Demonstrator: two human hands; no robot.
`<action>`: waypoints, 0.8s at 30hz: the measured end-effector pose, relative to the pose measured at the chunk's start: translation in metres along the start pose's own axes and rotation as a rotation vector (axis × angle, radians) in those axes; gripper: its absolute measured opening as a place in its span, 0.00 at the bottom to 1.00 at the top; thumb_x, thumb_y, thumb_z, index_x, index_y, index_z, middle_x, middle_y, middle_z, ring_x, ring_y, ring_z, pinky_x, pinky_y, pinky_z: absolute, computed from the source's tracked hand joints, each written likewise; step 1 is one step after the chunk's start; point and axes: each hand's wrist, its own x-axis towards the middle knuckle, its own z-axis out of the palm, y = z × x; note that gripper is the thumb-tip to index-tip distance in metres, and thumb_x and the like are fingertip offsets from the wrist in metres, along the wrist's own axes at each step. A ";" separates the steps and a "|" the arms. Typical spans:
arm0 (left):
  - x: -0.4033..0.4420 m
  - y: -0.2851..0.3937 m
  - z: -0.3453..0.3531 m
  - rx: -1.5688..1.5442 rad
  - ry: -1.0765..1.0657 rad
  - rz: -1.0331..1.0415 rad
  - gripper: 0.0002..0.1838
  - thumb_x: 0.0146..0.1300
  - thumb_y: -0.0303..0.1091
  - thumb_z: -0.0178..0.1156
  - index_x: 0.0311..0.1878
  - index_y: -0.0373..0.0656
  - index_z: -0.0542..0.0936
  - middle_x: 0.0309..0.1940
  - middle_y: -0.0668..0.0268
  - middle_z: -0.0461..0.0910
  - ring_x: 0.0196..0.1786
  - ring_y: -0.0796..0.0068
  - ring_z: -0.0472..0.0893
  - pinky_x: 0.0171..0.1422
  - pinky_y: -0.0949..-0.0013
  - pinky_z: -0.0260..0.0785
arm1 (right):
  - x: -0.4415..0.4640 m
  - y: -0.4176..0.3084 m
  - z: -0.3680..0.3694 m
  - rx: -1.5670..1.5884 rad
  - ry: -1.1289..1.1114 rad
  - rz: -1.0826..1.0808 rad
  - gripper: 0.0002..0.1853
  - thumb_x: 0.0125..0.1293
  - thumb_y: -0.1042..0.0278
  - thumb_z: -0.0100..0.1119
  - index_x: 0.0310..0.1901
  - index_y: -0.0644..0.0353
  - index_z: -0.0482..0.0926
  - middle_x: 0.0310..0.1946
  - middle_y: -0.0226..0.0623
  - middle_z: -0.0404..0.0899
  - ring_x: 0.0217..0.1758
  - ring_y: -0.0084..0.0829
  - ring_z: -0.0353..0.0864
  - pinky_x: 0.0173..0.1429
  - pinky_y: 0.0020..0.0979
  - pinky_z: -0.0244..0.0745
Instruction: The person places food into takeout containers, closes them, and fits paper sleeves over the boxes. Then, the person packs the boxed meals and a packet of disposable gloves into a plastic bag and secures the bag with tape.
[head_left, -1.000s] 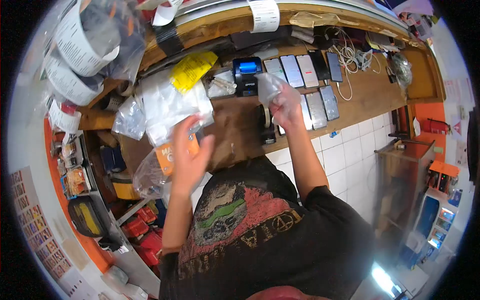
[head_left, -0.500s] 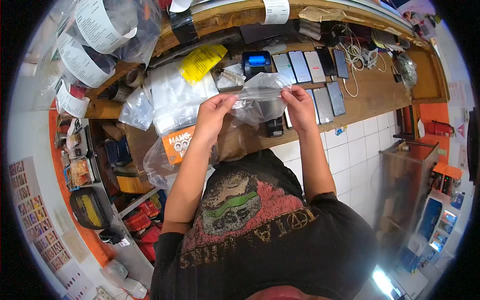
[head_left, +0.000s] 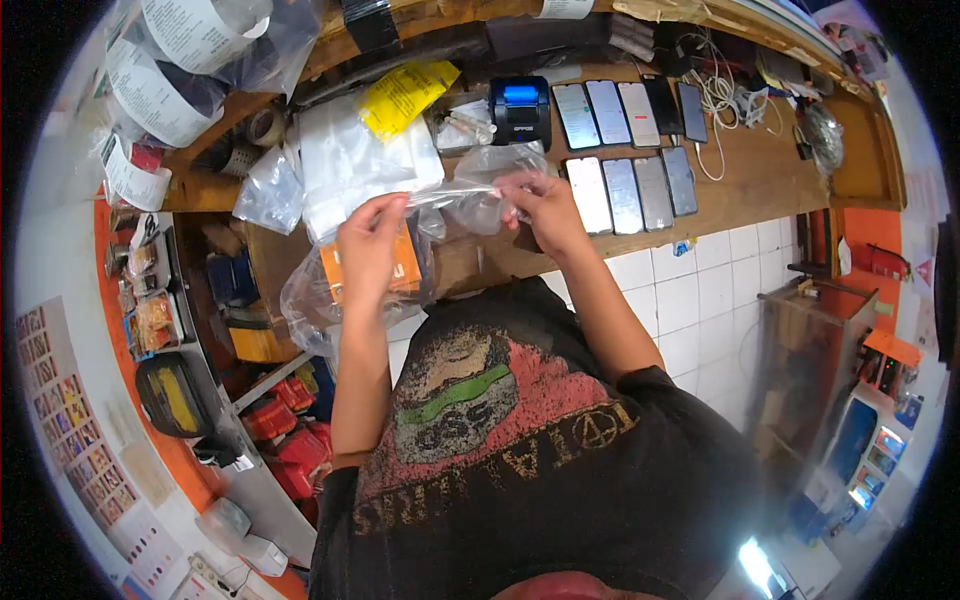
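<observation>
A clear plastic bag [head_left: 480, 205] is stretched between my two hands above the wooden counter. My left hand [head_left: 372, 240] pinches one end of it, just in front of a stack of clear plastic sheets or bags [head_left: 345, 165]. Its other end is pinched by my right hand [head_left: 545, 212], left of the rows of phones. Partly behind my left hand lies an orange box [head_left: 405, 262] with clear plastic around it. A yellow plastic packet [head_left: 410, 98] rests on top of the stack.
A black device with a blue top [head_left: 520, 112] stands behind the bag. Several phones [head_left: 622, 195] lie in two rows at the right, near white cables [head_left: 715, 95]. Receipts in plastic [head_left: 160, 95] hang at the upper left. The counter's front edge [head_left: 720, 232] borders the tiled floor.
Over the last second my left hand has closed on the bag, which was in my right hand alone. Since the middle frame both hands have shifted left with it.
</observation>
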 end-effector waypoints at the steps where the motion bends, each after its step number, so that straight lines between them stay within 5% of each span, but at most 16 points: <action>1: -0.006 0.005 -0.015 0.110 0.063 0.005 0.13 0.65 0.36 0.64 0.46 0.36 0.84 0.41 0.64 0.85 0.44 0.78 0.79 0.53 0.74 0.69 | 0.001 -0.002 0.000 -0.015 -0.025 -0.041 0.09 0.66 0.80 0.55 0.44 0.72 0.81 0.36 0.41 0.84 0.30 0.27 0.82 0.36 0.26 0.79; 4: -0.034 0.003 -0.067 0.794 0.481 0.352 0.22 0.59 0.41 0.69 0.53 0.38 0.80 0.51 0.56 0.79 0.56 0.63 0.75 0.63 0.63 0.63 | 0.007 0.002 0.002 -0.008 0.050 -0.050 0.09 0.65 0.83 0.53 0.43 0.73 0.81 0.42 0.46 0.82 0.38 0.35 0.84 0.43 0.32 0.82; 5: -0.049 0.013 -0.082 1.068 0.576 0.467 0.26 0.57 0.42 0.70 0.56 0.39 0.78 0.53 0.53 0.77 0.59 0.58 0.72 0.66 0.59 0.60 | 0.006 -0.001 0.002 0.052 0.012 -0.017 0.09 0.64 0.85 0.52 0.42 0.75 0.80 0.45 0.49 0.81 0.45 0.39 0.84 0.54 0.34 0.81; 9: -0.099 -0.042 -0.142 1.427 0.642 0.123 0.28 0.56 0.40 0.71 0.58 0.38 0.76 0.45 0.58 0.80 0.50 0.66 0.76 0.59 0.63 0.66 | 0.002 -0.001 0.021 0.033 -0.051 -0.037 0.11 0.63 0.85 0.50 0.44 0.72 0.82 0.45 0.46 0.82 0.47 0.36 0.84 0.57 0.33 0.79; 11: -0.112 -0.074 -0.172 0.329 0.321 -0.294 0.20 0.59 0.34 0.69 0.52 0.36 0.78 0.37 0.65 0.79 0.42 0.76 0.76 0.51 0.72 0.68 | -0.010 -0.015 0.059 -0.297 -0.320 -0.056 0.12 0.64 0.83 0.50 0.45 0.69 0.83 0.44 0.42 0.84 0.48 0.33 0.84 0.58 0.32 0.76; 12: -0.113 -0.075 -0.173 0.327 0.330 -0.296 0.20 0.59 0.34 0.69 0.52 0.36 0.78 0.37 0.65 0.79 0.42 0.76 0.76 0.51 0.72 0.68 | -0.014 -0.010 0.083 -0.315 -0.487 -0.018 0.13 0.64 0.79 0.51 0.46 0.64 0.84 0.43 0.38 0.86 0.48 0.29 0.83 0.57 0.32 0.76; 14: -0.114 -0.075 -0.165 0.039 0.450 -0.197 0.12 0.61 0.28 0.65 0.46 0.36 0.78 0.32 0.72 0.77 0.37 0.84 0.73 0.45 0.79 0.66 | -0.020 0.004 0.139 -0.420 -0.854 -0.319 0.14 0.65 0.77 0.52 0.48 0.59 0.84 0.41 0.38 0.86 0.45 0.28 0.84 0.54 0.29 0.75; 15: -0.112 -0.068 -0.160 0.036 0.462 -0.199 0.12 0.61 0.28 0.65 0.46 0.36 0.78 0.32 0.72 0.77 0.37 0.84 0.73 0.45 0.79 0.66 | -0.024 0.019 0.171 -0.507 -0.933 -0.334 0.11 0.65 0.73 0.54 0.44 0.62 0.84 0.39 0.42 0.85 0.44 0.34 0.84 0.51 0.32 0.76; 17: -0.105 -0.047 -0.152 -0.222 0.451 -0.054 0.06 0.63 0.26 0.64 0.41 0.36 0.79 0.33 0.72 0.77 0.37 0.84 0.73 0.45 0.78 0.66 | -0.013 0.075 0.229 -1.063 -0.970 -0.343 0.10 0.61 0.70 0.57 0.41 0.64 0.84 0.38 0.45 0.85 0.43 0.40 0.84 0.48 0.39 0.77; 23: -0.104 -0.043 -0.155 0.004 0.414 0.014 0.06 0.64 0.29 0.64 0.36 0.36 0.80 0.31 0.73 0.77 0.35 0.84 0.71 0.44 0.77 0.64 | 0.042 0.143 0.291 -1.376 -0.974 -0.186 0.14 0.58 0.68 0.56 0.40 0.67 0.84 0.39 0.51 0.84 0.43 0.46 0.85 0.44 0.46 0.77; 24: -0.109 -0.045 -0.159 -0.026 0.414 -0.044 0.06 0.64 0.30 0.64 0.36 0.36 0.81 0.31 0.73 0.77 0.35 0.84 0.71 0.44 0.77 0.64 | 0.053 0.156 0.288 -1.525 -1.213 -0.209 0.15 0.58 0.66 0.56 0.42 0.67 0.83 0.39 0.51 0.84 0.42 0.46 0.84 0.45 0.45 0.76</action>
